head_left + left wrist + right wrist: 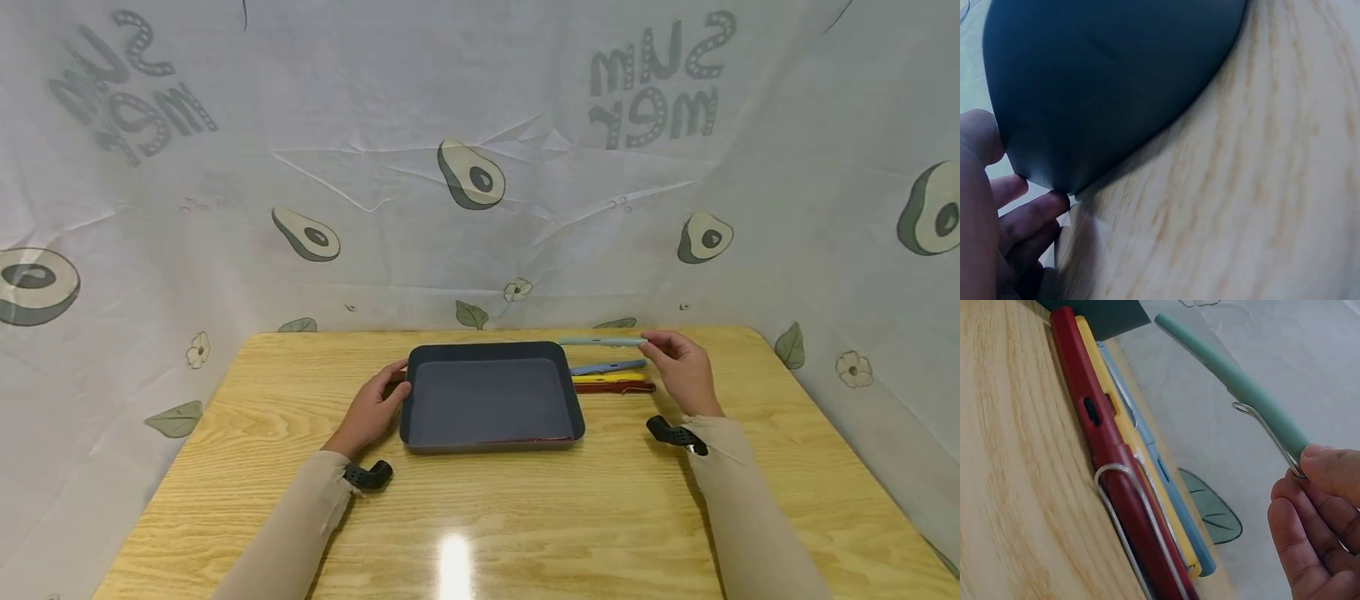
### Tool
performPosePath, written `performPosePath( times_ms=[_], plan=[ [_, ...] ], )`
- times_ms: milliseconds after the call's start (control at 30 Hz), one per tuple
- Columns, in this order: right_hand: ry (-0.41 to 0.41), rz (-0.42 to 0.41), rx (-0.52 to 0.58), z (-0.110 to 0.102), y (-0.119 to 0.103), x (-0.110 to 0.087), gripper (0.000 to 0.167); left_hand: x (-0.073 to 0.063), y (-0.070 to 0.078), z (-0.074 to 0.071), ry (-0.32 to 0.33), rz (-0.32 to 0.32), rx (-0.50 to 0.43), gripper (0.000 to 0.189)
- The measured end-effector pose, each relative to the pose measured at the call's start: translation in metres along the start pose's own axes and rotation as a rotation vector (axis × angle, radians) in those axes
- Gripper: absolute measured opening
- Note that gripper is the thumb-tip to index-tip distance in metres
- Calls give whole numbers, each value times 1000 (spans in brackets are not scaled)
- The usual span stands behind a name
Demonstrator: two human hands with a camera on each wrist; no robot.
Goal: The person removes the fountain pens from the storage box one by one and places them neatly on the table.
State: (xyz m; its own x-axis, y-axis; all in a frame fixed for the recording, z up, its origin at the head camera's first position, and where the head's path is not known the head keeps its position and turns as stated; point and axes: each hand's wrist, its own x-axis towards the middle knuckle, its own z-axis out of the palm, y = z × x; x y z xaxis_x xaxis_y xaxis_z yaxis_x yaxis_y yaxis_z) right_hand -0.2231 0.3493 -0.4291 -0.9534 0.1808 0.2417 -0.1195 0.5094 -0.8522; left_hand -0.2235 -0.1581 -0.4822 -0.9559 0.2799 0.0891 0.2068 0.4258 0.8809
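Observation:
A dark grey rectangular tray (491, 404) lies on the table, with my left hand (375, 408) gripping its left edge. In the left wrist view, the thumb and fingertips meet the wall of the tray (1110, 94). My right hand (681, 371) pinches a light green pen (1254, 400) by one end, its metal clip near the fingers. Below it lie a blue pen (1160, 462), a yellow pen (1124, 419) and a dark red pen (1088, 381), side by side. Their far ends reach the right side of the tray.
Everything stands on a wood-grain table (510, 517). A pale curtain (375, 192) printed with avocados hangs behind and at both sides. Along the tray's near inner edge runs a thin dark red streak (525, 439); what it is I cannot tell.

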Motion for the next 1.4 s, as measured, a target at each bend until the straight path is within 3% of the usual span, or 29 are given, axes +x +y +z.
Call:
performPosePath(
  times_ms=[400, 733, 867, 1100, 1400],
  plan=[
    [-75, 16, -156, -8, 13, 11, 34, -2, 0, 2, 22, 25, -25, 53],
    [-213, 60, -204, 0, 15, 22, 31, -2, -1, 2, 8, 6, 0, 52],
    [-268, 70, -226, 0, 18, 25, 29, -4, 8, 1, 12, -2, -3, 52],
    [-320, 63, -282, -2, 19, 27, 27, -1, -2, 3, 25, 15, -8, 52],
    [-399, 58, -326, -6, 19, 28, 27, -2, 4, 1, 12, 10, 0, 52]
  ],
)
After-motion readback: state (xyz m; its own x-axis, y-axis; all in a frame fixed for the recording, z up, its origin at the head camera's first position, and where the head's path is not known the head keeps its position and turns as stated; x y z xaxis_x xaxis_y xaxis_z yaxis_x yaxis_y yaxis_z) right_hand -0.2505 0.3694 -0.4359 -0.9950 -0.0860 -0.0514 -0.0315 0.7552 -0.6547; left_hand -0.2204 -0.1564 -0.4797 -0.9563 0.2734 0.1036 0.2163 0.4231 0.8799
